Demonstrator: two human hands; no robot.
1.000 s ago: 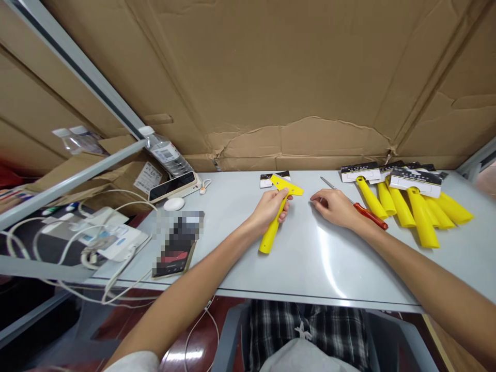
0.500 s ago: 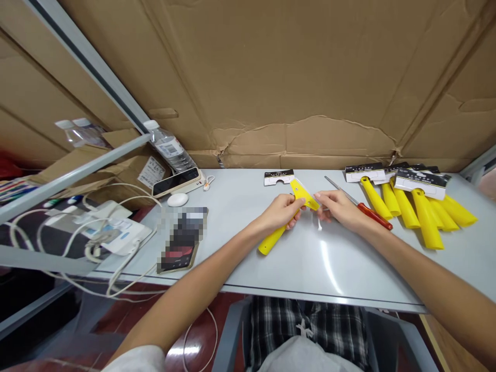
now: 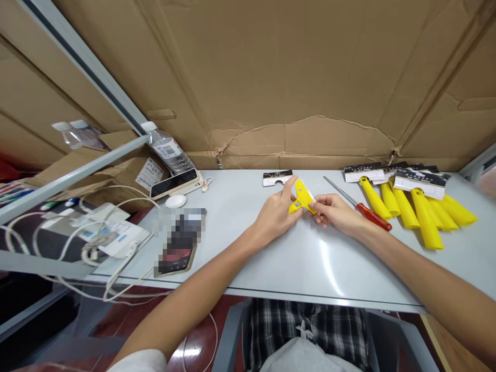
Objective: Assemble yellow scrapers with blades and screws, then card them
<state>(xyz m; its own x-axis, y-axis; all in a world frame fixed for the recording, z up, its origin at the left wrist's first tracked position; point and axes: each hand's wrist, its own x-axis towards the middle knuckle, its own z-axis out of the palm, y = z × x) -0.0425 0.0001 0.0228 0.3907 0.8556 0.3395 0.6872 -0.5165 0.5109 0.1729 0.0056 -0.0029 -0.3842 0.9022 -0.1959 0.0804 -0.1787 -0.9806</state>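
A yellow scraper (image 3: 303, 197) is between my two hands above the table, its wide head showing a pale strip along the upper right edge. My left hand (image 3: 274, 211) is wrapped about its handle, with the index finger raised and pointing up. The handle itself is mostly hidden behind that hand. My right hand (image 3: 334, 211) pinches the lower right corner of the head between thumb and fingers. Just behind the scraper lies a black and white header card (image 3: 276, 178). To the right of my right hand rests a screwdriver (image 3: 371, 215) with a red handle.
Several yellow handles (image 3: 429, 222) with black and white cards lie at the right. On the left are a blurred-out phone (image 3: 182, 243), a white oval case (image 3: 175, 201), a water bottle (image 3: 170, 150) and tangled white cables (image 3: 112, 232). A cardboard wall (image 3: 302, 77) stands behind the table.
The scraper has turned, so its handle no longer sticks out below my left hand. My left index finger has lifted. A small white piece under my right hand is out of sight.
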